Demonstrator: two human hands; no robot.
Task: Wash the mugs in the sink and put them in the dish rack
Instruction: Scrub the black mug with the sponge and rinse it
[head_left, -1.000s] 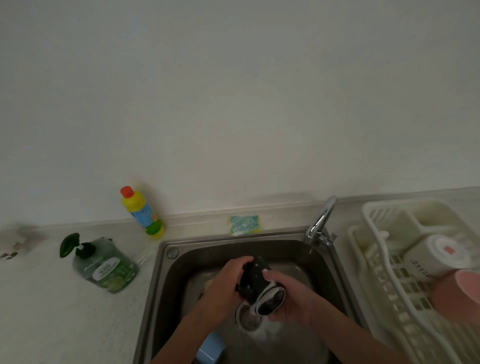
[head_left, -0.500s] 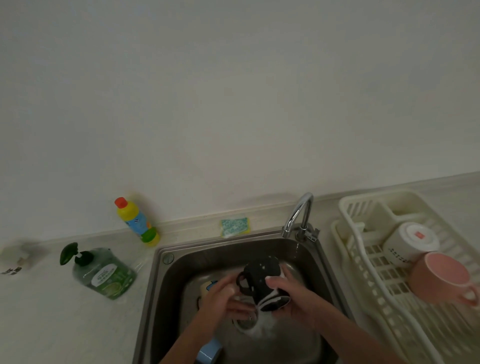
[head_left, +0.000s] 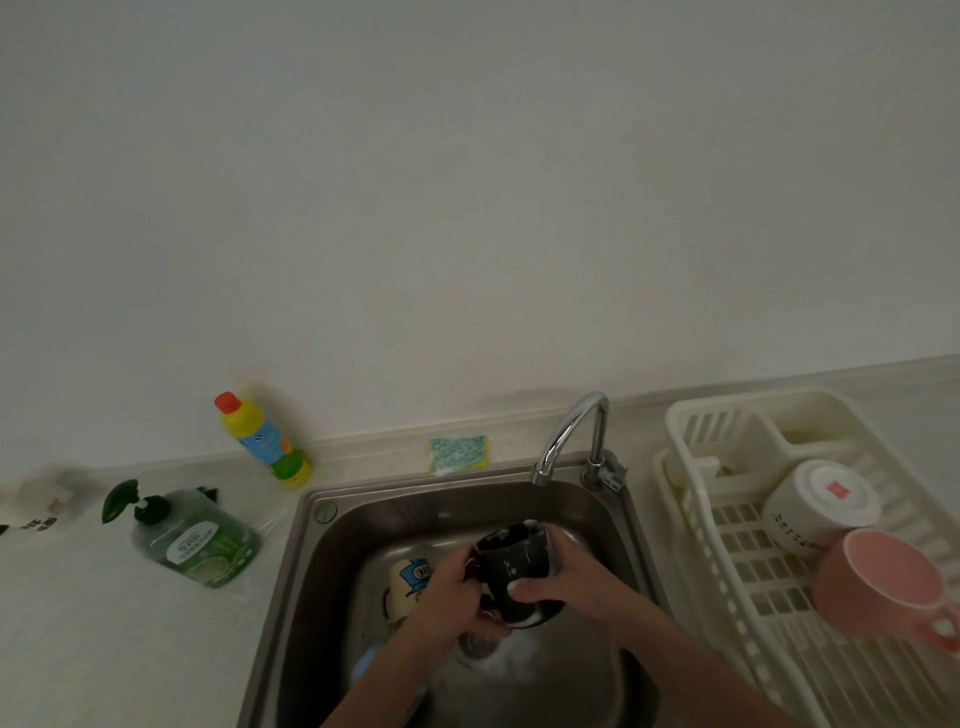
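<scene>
Over the steel sink (head_left: 332, 561) I hold a black mug (head_left: 517, 564) with its mouth tilted down toward me. My right hand (head_left: 566, 584) wraps its body from the right. My left hand (head_left: 457, 603) grips it at the handle side and rim. A cream mug with a blue cartoon (head_left: 410, 582) lies in the sink to the left, and part of a light blue mug (head_left: 366, 667) shows under my left forearm. In the white dish rack (head_left: 696, 525) on the right lie a white mug (head_left: 821, 506) and a pink mug (head_left: 888, 584).
The chrome tap (head_left: 571, 431) arches over the sink's back edge. A green-yellow sponge (head_left: 460, 454) lies behind the sink. A yellow cleaner bottle (head_left: 260, 441) and a green soap dispenser (head_left: 192, 535) sit on the counter to the left. Foam lies around the drain (head_left: 498, 654).
The black mug has turned so its mouth tips further down toward me, and both hands shifted their grip on it. The view panned, bringing more of the dish rack into sight.
</scene>
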